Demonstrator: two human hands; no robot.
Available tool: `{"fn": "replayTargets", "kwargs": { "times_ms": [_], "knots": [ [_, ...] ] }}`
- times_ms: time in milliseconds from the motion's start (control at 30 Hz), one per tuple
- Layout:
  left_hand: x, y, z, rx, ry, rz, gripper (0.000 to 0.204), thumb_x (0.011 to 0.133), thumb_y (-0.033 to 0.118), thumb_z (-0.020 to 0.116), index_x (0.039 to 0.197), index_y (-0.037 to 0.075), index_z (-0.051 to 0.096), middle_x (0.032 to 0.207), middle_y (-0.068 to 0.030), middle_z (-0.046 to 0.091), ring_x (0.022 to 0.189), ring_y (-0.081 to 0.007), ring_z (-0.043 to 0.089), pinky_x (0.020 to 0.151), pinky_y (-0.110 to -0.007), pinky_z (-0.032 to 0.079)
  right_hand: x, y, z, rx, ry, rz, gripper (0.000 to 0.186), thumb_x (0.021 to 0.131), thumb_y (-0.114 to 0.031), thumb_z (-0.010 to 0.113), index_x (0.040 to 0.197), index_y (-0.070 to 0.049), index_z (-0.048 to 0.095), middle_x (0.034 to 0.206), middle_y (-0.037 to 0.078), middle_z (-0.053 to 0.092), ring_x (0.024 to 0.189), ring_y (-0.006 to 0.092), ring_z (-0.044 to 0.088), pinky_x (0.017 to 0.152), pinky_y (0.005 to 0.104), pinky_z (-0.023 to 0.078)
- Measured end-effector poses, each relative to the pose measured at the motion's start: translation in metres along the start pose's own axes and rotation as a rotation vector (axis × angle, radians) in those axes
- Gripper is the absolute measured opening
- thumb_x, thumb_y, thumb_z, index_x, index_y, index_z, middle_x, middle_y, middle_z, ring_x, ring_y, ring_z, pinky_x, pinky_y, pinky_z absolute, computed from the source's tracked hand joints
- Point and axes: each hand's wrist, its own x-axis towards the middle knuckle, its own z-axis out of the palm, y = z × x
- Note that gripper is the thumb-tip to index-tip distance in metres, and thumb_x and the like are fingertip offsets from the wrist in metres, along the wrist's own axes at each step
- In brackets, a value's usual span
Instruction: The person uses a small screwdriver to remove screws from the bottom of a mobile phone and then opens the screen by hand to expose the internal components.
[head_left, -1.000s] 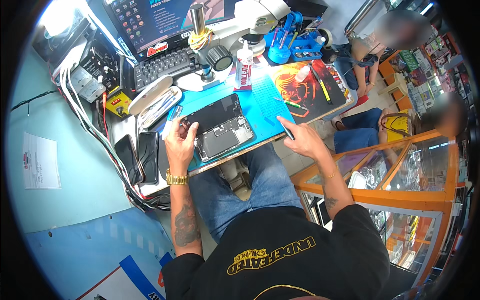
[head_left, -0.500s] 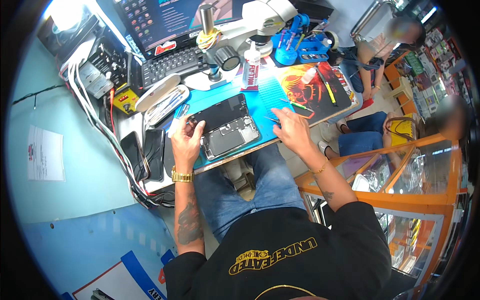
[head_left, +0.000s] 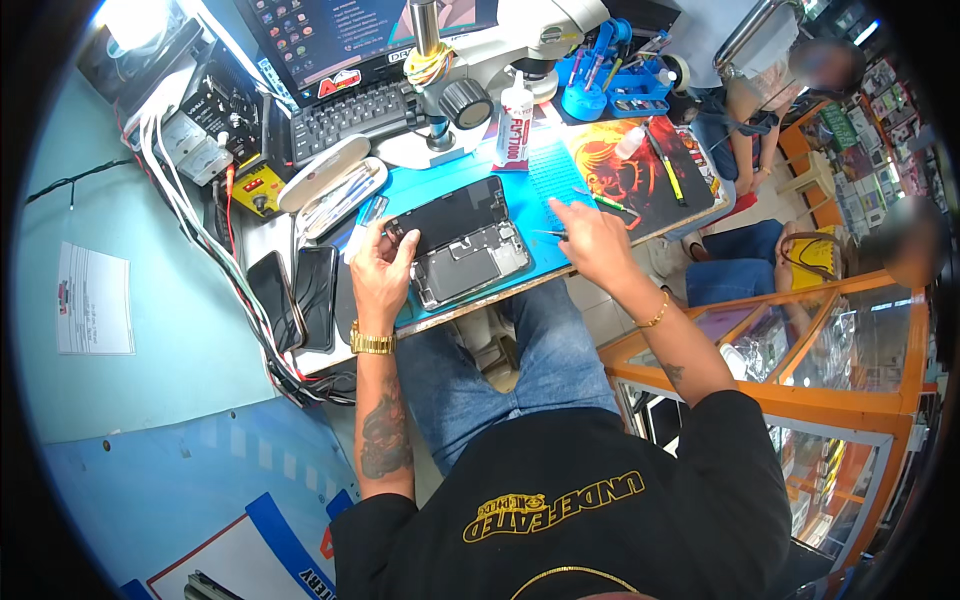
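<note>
An opened smartphone lies on the blue work mat (head_left: 548, 258). Its dark screen panel (head_left: 450, 218) is lifted at the far side, and the lower body (head_left: 472, 272) shows a black battery and metal parts. My left hand (head_left: 383, 275) grips the left edge of the screen panel, thumb on top and the other fingers partly hidden. To the right of the phone, my right hand (head_left: 597, 243) pinches a thin metal tool (head_left: 548, 232), which looks like tweezers. Its tip points left toward the phone, apart from it.
Behind the phone stand a glue tube (head_left: 514, 125), a microscope (head_left: 540, 45) and a keyboard (head_left: 350, 122). An open case of tools (head_left: 335, 195) and two dark phones (head_left: 315, 295) lie at left. A blue tool holder (head_left: 585, 100) stands back right. People sit beyond the bench.
The whole view has shifted slightly. My left hand keeps its grip on the screen panel. In my right hand the thin tool now points more level toward the phone.
</note>
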Motion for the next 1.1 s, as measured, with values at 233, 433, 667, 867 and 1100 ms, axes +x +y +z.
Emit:
{"fn": "replayTargets", "kwargs": {
  "times_ms": [233, 433, 667, 867, 1100],
  "knots": [
    [0.001, -0.005, 0.000, -0.004, -0.003, 0.018, 0.029, 0.096, 0.014, 0.077, 0.120, 0.001, 0.067, 0.091, -0.0077, 0.079, 0.080, -0.0095, 0.071, 0.070, -0.026, 0.055, 0.002, -0.012, 0.001, -0.155, -0.070, 0.030, 0.046, 0.084, -0.003, 0.065, 0.129, 0.004, 0.063, 0.089, 0.019, 0.069, 0.069, 0.0341, 0.072, 0.060, 0.0449, 0.058],
    [0.000, -0.001, 0.002, -0.012, 0.010, 0.019, 0.028, 0.097, 0.013, 0.076, 0.118, -0.001, 0.065, 0.086, -0.0043, 0.075, 0.078, -0.0063, 0.065, 0.069, -0.024, 0.052, 0.003, -0.020, 0.005, -0.234, -0.070, 0.023, 0.043, 0.085, -0.003, 0.063, 0.127, 0.006, 0.063, 0.088, 0.020, 0.068, 0.066, 0.0309, 0.072, 0.055, 0.0418, 0.057],
    [0.000, -0.001, 0.000, 0.018, 0.018, 0.021, 0.027, 0.097, 0.014, 0.076, 0.117, -0.002, 0.065, 0.081, -0.0025, 0.072, 0.075, -0.0050, 0.060, 0.067, -0.024, 0.049, -0.002, -0.002, 0.014, -0.103, 0.038, 0.004, 0.046, 0.086, -0.004, 0.065, 0.131, 0.001, 0.061, 0.090, 0.018, 0.066, 0.068, 0.0343, 0.070, 0.059, 0.0456, 0.056],
    [0.001, -0.006, 0.001, -0.009, 0.002, 0.006, 0.029, 0.097, 0.015, 0.076, 0.119, 0.000, 0.065, 0.083, -0.0047, 0.074, 0.076, -0.0079, 0.066, 0.067, -0.026, 0.052, -0.009, -0.009, 0.011, 0.072, -0.025, 0.105, 0.068, 0.077, -0.006, 0.077, 0.142, -0.007, 0.057, 0.097, 0.015, 0.065, 0.083, 0.0357, 0.069, 0.070, 0.0480, 0.054],
    [0.001, 0.002, 0.000, -0.002, -0.017, 0.008, 0.028, 0.096, 0.011, 0.076, 0.120, 0.000, 0.066, 0.092, -0.0084, 0.078, 0.080, -0.0096, 0.071, 0.070, -0.026, 0.056, -0.017, -0.009, -0.005, 0.225, 0.020, 0.255, 0.064, 0.082, -0.009, 0.076, 0.143, -0.007, 0.057, 0.100, 0.017, 0.067, 0.084, 0.0408, 0.069, 0.073, 0.0511, 0.056]
  ]
}}
